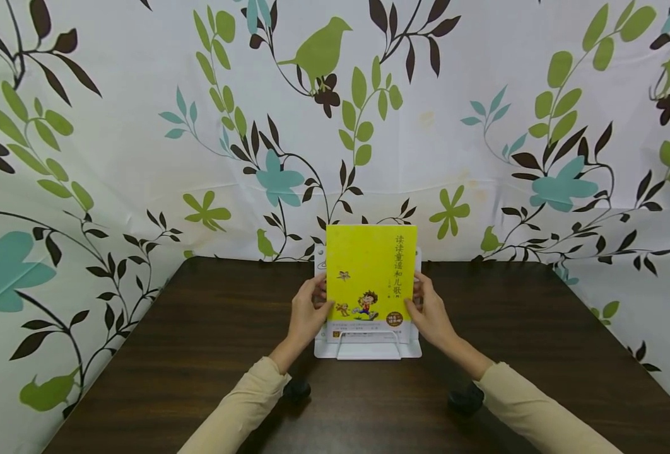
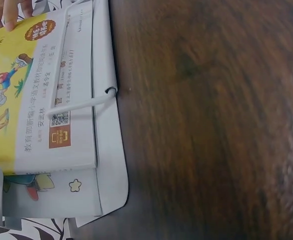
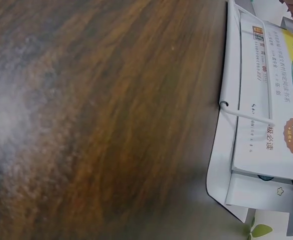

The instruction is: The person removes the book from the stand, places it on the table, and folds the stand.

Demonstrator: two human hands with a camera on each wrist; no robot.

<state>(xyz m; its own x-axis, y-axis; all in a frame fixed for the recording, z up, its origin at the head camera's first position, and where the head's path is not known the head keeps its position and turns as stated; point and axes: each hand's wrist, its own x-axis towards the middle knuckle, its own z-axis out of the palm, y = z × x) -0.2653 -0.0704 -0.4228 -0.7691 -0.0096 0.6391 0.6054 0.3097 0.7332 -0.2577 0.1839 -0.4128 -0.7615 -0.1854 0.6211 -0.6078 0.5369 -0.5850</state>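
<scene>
Nearest you, lower edge of the frame: two pale sleeves (image 1: 235, 410), yours, with a small black object (image 1: 296, 390) beside the left wrist and another by the right. Dark brown wooden table (image 1: 199, 353), grain showing, across the lower half. Your left hand (image 1: 306, 318), centre, thumb on the cover, fingers curled round the left edge: clamped on the book. Your right hand (image 1: 434, 318), the same at the right edge, also clamped. White stand (image 1: 323, 350), centre, its base on the table. White wire holder (image 2: 81, 105), across the book's lower front. Yellow book (image 1: 369, 258), one, upright at centre against the stand, cartoon child on the cover. Farthest, upper half: white cloth (image 1: 113, 157) patterned with leaves and birds.
</scene>
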